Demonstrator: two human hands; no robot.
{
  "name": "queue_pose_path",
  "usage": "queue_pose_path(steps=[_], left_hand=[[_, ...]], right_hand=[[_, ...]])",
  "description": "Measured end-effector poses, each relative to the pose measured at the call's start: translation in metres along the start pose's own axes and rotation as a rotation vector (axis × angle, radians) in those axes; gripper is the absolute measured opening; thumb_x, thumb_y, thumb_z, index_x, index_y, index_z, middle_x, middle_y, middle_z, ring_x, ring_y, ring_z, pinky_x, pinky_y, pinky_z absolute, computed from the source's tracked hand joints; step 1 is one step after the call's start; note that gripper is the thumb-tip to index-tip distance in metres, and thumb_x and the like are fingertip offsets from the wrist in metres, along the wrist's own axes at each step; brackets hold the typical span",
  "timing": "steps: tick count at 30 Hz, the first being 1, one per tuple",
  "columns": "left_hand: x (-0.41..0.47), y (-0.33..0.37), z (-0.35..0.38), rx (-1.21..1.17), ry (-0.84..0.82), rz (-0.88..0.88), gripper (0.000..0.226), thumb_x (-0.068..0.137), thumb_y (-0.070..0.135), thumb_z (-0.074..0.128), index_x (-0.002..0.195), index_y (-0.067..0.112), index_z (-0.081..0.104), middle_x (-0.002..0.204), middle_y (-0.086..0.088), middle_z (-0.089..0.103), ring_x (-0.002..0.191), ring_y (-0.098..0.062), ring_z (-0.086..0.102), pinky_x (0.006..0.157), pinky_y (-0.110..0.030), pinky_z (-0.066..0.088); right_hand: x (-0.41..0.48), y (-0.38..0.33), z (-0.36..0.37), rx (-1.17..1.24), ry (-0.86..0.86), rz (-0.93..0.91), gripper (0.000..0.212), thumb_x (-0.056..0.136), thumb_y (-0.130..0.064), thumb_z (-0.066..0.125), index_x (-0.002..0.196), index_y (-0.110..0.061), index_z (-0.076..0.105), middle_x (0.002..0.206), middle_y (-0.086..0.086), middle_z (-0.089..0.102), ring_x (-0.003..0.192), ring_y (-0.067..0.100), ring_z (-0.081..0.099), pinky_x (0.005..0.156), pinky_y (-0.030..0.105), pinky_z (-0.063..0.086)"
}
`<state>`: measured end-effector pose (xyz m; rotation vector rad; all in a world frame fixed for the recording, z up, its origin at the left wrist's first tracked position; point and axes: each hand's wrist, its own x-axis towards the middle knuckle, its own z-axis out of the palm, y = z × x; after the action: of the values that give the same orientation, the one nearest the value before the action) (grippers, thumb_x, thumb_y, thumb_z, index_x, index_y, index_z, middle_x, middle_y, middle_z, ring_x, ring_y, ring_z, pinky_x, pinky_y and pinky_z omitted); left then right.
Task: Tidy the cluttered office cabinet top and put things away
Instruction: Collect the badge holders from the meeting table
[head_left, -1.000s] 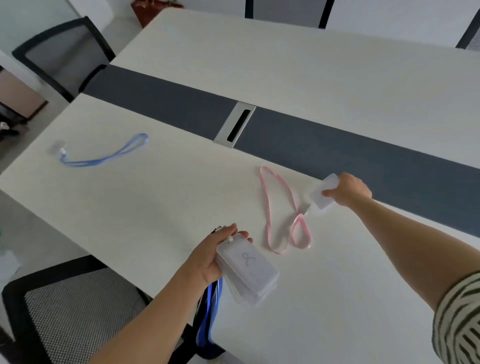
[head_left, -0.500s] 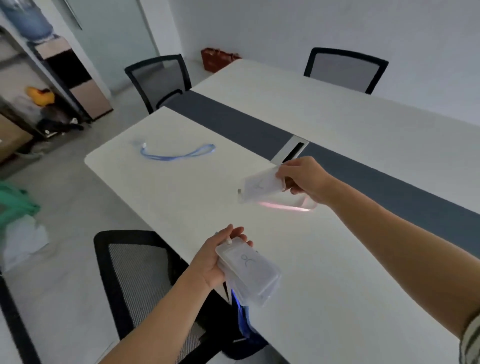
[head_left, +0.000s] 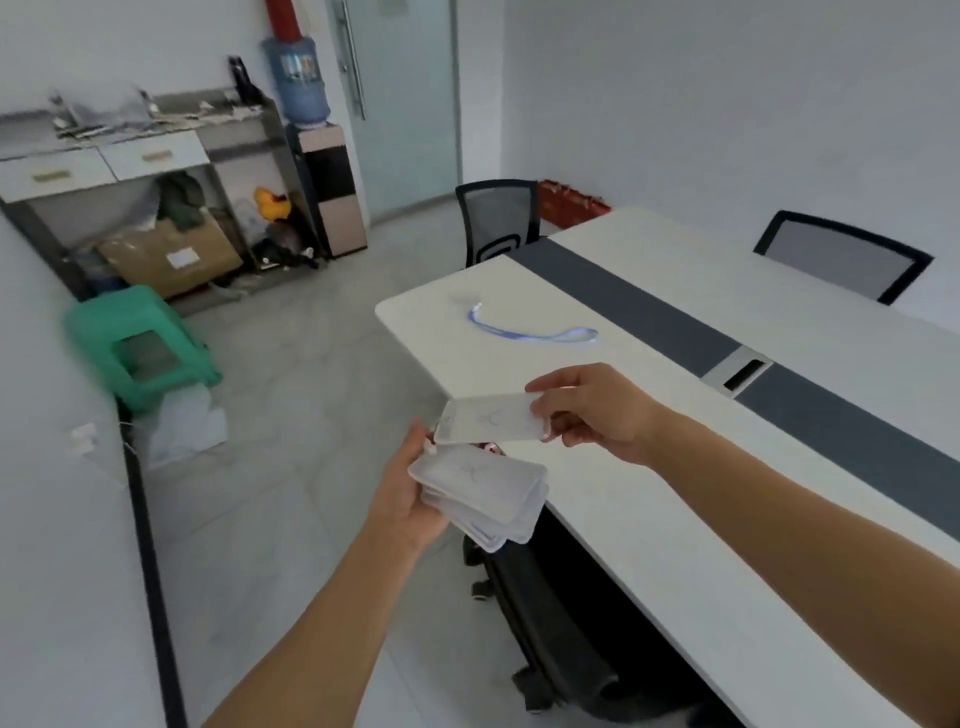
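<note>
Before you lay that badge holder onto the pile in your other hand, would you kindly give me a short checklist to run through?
1. Right hand pinches the single translucent white plastic badge holder by its end: ok.
2. Left hand grips the stack of matching holders from below: ok.
3. Single holder sits over the stack's far end: ok.
4. Pink lanyard clear of the gap between them: cannot tell, only a scrap shows.
5. Blue ribbon lanyard collected: not ok, it lies on the white table.
</note>
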<state>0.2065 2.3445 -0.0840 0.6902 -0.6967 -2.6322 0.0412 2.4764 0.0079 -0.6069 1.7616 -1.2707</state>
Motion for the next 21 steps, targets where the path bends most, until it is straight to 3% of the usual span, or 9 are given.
queue_pose_path(steps=[4,7,9,13,16,21], left_hand=[[-0.018,0.045,-0.031,0.015,0.121,0.138,0.019,0.080,0.033,0.060,0.086,0.015,0.064,0.083,-0.005,0.068,0.074,-0.023,0.069,0.066,-0.037,0.059],[-0.020,0.076,-0.047,-0.004,0.133,0.189,0.019,0.082,0.034,0.059,0.076,0.017,0.062,0.074,-0.003,0.066,0.071,-0.021,0.066,0.076,-0.038,0.052],[-0.016,0.092,-0.060,-0.033,0.131,0.213,0.021,0.081,0.034,0.059,0.071,0.016,0.063,0.079,-0.004,0.069,0.076,-0.022,0.066,0.085,-0.042,0.048],[0.002,0.124,-0.083,-0.073,0.122,0.248,0.024,0.085,0.032,0.058,0.069,0.014,0.062,0.088,-0.007,0.073,0.083,-0.023,0.068,0.094,-0.045,0.045],[0.027,0.149,-0.099,-0.005,0.166,0.254,0.025,0.086,0.034,0.058,0.072,0.013,0.061,0.092,-0.010,0.072,0.092,-0.028,0.065,0.099,-0.047,0.043],[0.078,0.202,-0.106,0.107,0.220,0.215,0.032,0.093,0.037,0.053,0.075,0.012,0.060,0.089,-0.013,0.071,0.089,-0.027,0.065,0.089,-0.043,0.048]], right_hand=[[-0.001,0.004,0.056,-0.118,-0.093,0.037,0.022,0.081,-0.004,0.073,0.102,-0.003,0.066,0.069,0.012,0.068,0.054,0.018,0.063,0.047,0.021,0.046],[0.016,0.009,0.091,-0.213,-0.107,0.014,0.021,0.080,-0.013,0.078,0.098,-0.007,0.069,0.063,0.002,0.065,0.051,0.013,0.057,0.051,0.024,0.047],[0.034,0.013,0.107,-0.208,-0.094,-0.009,0.024,0.081,-0.019,0.077,0.103,-0.011,0.069,0.068,0.001,0.062,0.057,0.012,0.054,0.052,0.024,0.046],[0.074,0.017,0.138,0.096,-0.322,0.190,0.023,0.098,-0.028,0.055,0.113,-0.013,0.065,0.093,0.007,0.070,0.076,0.024,0.068,0.069,0.036,0.057],[0.109,0.018,0.159,0.292,-0.426,0.330,0.035,0.101,-0.026,0.044,0.123,-0.002,0.056,0.098,0.021,0.071,0.082,0.035,0.071,0.065,0.035,0.058],[0.183,-0.006,0.173,0.397,-0.426,0.307,0.035,0.098,-0.018,0.046,0.127,0.001,0.052,0.091,0.020,0.071,0.074,0.030,0.071,0.054,0.029,0.054]])
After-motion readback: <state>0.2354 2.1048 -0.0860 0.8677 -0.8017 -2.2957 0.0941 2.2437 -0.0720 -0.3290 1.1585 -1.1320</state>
